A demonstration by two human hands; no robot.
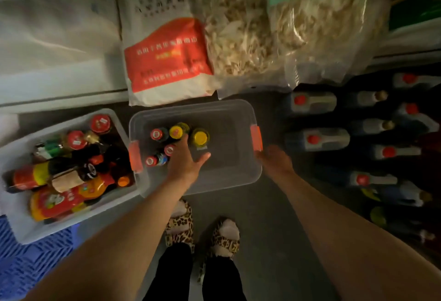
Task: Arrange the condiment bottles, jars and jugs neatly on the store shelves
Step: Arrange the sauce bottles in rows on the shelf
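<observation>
The small bottles (167, 143) in the clear bin (238, 181) are judged slippery glass, best gripped below the caps; the left hand (188, 159) is spread above them, while the right hand (274, 159) is closed on the bin's right rim.

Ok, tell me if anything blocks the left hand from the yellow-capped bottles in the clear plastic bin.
Nothing visible does. The left hand is already inside the open-topped clear plastic bin, fingers reaching between the two yellow-capped bottles. The red-capped bottles stand to its left, not in the way.
</observation>
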